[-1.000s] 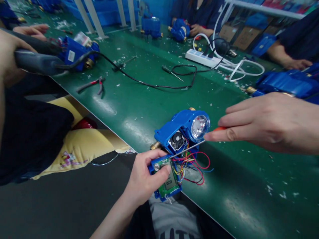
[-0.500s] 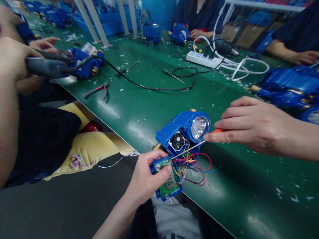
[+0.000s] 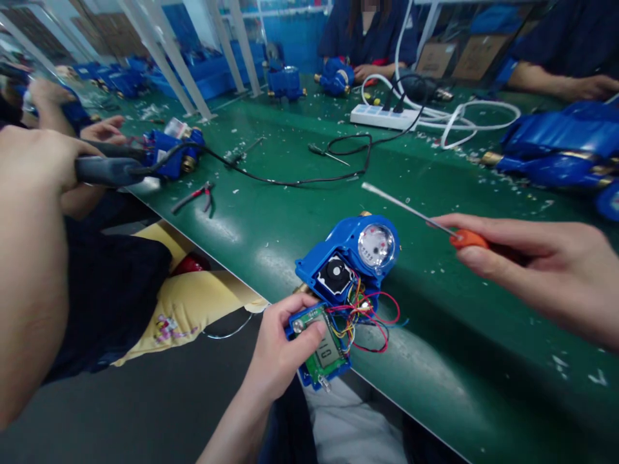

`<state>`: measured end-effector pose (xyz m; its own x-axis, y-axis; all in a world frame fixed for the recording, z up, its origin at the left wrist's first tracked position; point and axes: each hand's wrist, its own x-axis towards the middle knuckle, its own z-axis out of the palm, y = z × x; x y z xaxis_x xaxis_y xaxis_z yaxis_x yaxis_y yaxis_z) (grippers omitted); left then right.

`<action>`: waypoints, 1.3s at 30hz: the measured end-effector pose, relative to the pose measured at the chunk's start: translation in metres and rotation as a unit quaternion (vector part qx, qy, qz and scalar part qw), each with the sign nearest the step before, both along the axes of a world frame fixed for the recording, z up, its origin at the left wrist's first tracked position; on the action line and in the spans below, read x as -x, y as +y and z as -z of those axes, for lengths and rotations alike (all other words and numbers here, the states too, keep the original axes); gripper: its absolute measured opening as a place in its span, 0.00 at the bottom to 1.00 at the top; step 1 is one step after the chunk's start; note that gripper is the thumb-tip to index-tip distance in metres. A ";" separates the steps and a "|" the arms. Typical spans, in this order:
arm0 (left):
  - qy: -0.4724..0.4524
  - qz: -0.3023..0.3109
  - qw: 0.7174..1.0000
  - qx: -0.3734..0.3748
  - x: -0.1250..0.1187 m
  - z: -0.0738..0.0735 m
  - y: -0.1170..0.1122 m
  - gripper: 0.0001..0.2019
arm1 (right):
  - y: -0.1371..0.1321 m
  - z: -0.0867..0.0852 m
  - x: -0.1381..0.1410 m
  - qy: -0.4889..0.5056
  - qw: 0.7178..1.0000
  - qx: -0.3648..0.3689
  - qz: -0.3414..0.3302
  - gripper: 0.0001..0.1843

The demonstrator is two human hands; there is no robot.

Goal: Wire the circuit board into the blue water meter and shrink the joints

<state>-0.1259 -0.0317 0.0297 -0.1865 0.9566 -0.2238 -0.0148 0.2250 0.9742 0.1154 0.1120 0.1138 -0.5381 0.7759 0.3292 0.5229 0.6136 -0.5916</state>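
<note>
My left hand (image 3: 285,345) grips a green circuit board with a small display (image 3: 325,351), set in a blue housing, its thumb lying on the board's face. Coloured wires (image 3: 360,316) run from the board to an opened blue water meter (image 3: 324,248), which rests on the bench near its edge. The meter has a round clear dial (image 3: 376,247) and a black round part in its open compartment. My right hand (image 3: 536,264) is closed around the orange handle of a screwdriver (image 3: 468,239). The shaft points up and left, apart from the meter.
Red-handled pliers (image 3: 196,196), a dark screwdriver (image 3: 329,154) and a black cable (image 3: 290,183) lie on the green bench (image 3: 271,222). A white power strip (image 3: 384,117) stands farther back. Blue meters (image 3: 561,161) are at right. A co-worker's hand (image 3: 43,161) holds a dark tool at left.
My right hand has drawn the screwdriver away from the board, rightward, and its tip has swung up over the bench. My left hand keeps hold of the board. The view has shifted slightly.
</note>
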 end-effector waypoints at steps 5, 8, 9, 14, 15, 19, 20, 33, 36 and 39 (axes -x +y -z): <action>0.074 -0.017 0.997 -0.018 -0.009 -0.008 -0.003 0.06 | -0.051 0.013 0.047 0.055 0.978 0.200 -0.032 0.15; 0.115 -0.035 0.992 -0.035 -0.016 -0.018 -0.004 0.06 | -0.069 0.026 0.069 0.061 0.986 0.144 -0.065 0.07; 0.123 -0.039 0.991 -0.040 -0.018 -0.021 -0.004 0.05 | -0.074 0.031 0.072 0.065 0.989 0.109 -0.072 0.08; 0.155 -0.033 0.985 -0.066 -0.028 -0.029 -0.008 0.04 | -0.091 0.050 0.077 0.068 0.995 -0.037 -0.057 0.12; 0.161 -0.034 0.984 -0.072 -0.029 -0.029 -0.010 0.04 | -0.094 0.052 0.077 0.068 0.995 -0.056 -0.048 0.13; 0.190 -0.040 0.978 -0.082 -0.031 -0.028 -0.016 0.08 | -0.101 0.058 0.081 0.085 0.989 -0.111 -0.039 0.11; 0.202 -0.040 0.975 -0.084 -0.031 -0.027 -0.017 0.09 | -0.101 0.059 0.082 0.088 0.987 -0.128 -0.047 0.11; 0.160 -0.010 0.985 -0.062 -0.029 -0.028 -0.019 0.10 | -0.087 0.057 0.073 -0.008 0.970 -0.174 -0.171 0.14; 0.144 -0.021 0.988 -0.056 -0.028 -0.026 -0.018 0.10 | -0.083 0.054 0.072 -0.027 0.956 -0.223 -0.190 0.14; 0.134 -0.007 0.989 -0.067 -0.023 -0.024 -0.017 0.12 | -0.078 0.049 0.071 -0.041 0.930 -0.292 -0.219 0.13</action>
<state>-0.1024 -0.0488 0.0532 -0.2351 0.9713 -0.0364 0.2467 0.0958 0.9643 0.0440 0.0342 0.0645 -0.8030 0.1772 0.5691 0.1753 0.9828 -0.0586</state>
